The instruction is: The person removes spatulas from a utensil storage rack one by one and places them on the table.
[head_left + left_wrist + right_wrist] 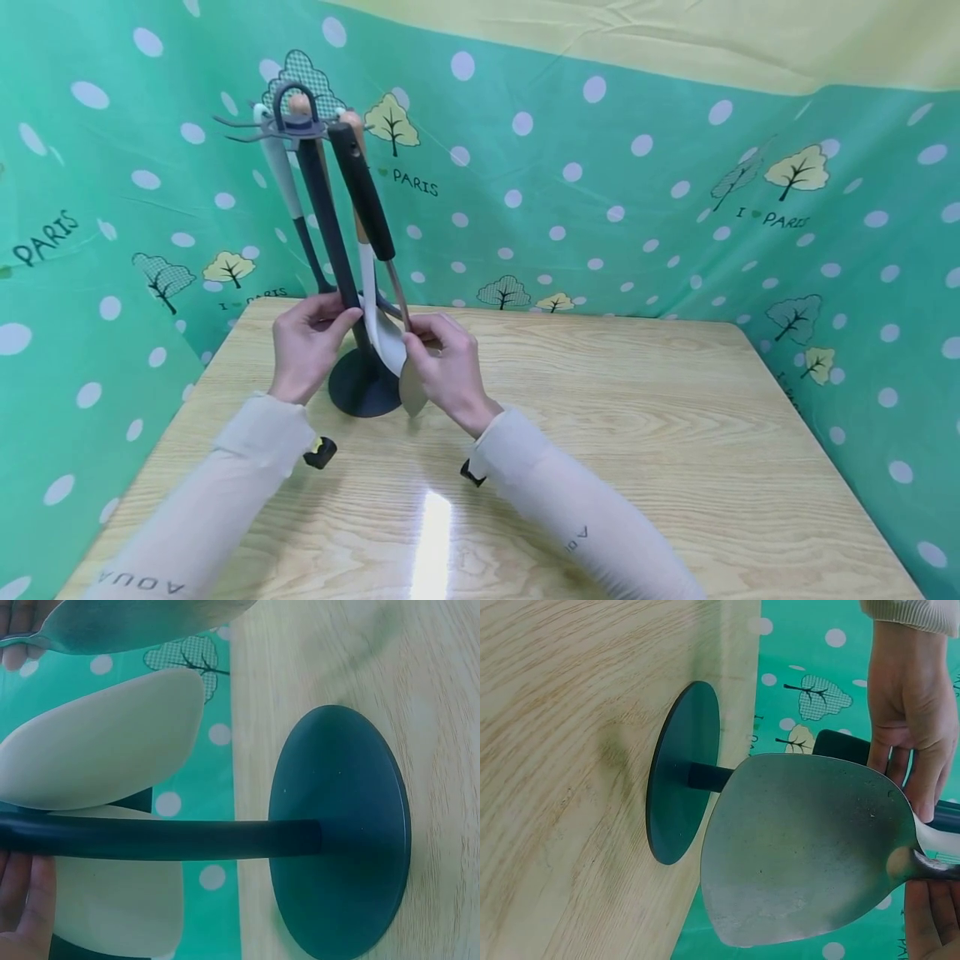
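Note:
A dark utensil stand (324, 208) with a round base (341, 832) stands on the table. My left hand (306, 348) holds its pole at about mid-height, thumb in front. My right hand (450, 367) pinches the thin metal neck of a wok spatula, just above its blade (802, 847). The spatula's black handle (363, 192) leans up to the stand's hooks; whether it hangs on one I cannot tell. Behind it hangs a white turner (367, 279) with a wooden handle. A grey-handled utensil (281, 171) hangs on the left; its head is mostly hidden.
Curved hooks (243, 137) stick out at the stand's top, under a loop. The wooden table (637, 433) extends to the right. Green dotted cloth (570, 208) hangs close behind and at both sides. Small black devices (321, 452) are at the wrists.

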`<state>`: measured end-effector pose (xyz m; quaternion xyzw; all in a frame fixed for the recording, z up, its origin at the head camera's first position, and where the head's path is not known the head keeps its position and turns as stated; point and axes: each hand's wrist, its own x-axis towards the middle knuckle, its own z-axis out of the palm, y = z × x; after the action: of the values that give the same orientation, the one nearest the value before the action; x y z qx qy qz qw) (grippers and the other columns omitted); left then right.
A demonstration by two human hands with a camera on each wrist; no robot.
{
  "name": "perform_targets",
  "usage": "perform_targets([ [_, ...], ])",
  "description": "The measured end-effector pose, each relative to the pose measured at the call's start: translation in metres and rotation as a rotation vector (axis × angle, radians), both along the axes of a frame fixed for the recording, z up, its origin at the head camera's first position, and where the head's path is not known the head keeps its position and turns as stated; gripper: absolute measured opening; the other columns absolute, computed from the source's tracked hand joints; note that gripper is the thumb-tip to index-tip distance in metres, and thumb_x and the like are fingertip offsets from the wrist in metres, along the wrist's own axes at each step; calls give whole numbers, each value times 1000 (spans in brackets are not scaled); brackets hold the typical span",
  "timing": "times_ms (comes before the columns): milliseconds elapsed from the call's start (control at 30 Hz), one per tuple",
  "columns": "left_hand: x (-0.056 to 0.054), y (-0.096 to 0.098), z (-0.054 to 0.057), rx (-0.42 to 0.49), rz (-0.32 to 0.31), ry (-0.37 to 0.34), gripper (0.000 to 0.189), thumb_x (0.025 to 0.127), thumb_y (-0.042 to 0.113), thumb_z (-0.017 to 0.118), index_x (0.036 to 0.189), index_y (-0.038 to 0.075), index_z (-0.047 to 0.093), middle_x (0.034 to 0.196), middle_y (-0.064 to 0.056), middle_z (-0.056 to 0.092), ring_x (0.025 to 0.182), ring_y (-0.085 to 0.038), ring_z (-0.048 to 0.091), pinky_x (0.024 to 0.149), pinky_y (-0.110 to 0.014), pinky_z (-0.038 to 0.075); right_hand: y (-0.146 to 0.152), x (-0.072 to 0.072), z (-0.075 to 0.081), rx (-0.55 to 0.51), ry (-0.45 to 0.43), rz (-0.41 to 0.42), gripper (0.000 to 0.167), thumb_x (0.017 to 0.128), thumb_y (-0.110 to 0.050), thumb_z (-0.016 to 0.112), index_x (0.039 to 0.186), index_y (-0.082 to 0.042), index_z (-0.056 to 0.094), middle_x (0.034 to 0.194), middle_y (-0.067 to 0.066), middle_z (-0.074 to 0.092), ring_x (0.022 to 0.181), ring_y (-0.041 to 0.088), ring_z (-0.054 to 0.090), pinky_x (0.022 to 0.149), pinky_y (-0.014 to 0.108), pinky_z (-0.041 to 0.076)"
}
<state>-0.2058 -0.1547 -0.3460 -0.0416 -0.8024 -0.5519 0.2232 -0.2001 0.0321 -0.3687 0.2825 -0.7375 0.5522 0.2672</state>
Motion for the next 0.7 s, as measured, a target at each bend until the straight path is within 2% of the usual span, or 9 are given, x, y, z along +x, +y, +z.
perform_targets([
  [133,2,3,1,-1,3,-6,28,88,21,70,110,4,69,103,-11,70,85,-10,64,75,-13,51,2,0,-1,4,6,2,11,89,-2,64,99,1,68,92,9,67,80,14,63,72,22,54],
  [333,3,7,3,7,-15,22,27,88,17,70,109,0,69,102,-16,69,84,-11,64,75,-13,51,5,1,0,2,13,-13,11,87,3,65,98,2,69,90,11,67,79,16,63,72,22,54],
  [567,2,10,1,9,-14,38,28,87,16,71,110,0,69,103,-17,69,83,-9,64,75,-12,50,8,17,22,-5,43,-13,12,83,13,64,94,8,67,87,20,66,76,27,64,69,29,56],
  [700,1,12,-1,24,-20,48,27,86,14,72,109,0,69,101,-17,70,81,-8,64,74,-12,51,10,22,28,3,39,-26,11,83,13,64,93,9,67,87,19,66,76,26,64,69,28,56],
])
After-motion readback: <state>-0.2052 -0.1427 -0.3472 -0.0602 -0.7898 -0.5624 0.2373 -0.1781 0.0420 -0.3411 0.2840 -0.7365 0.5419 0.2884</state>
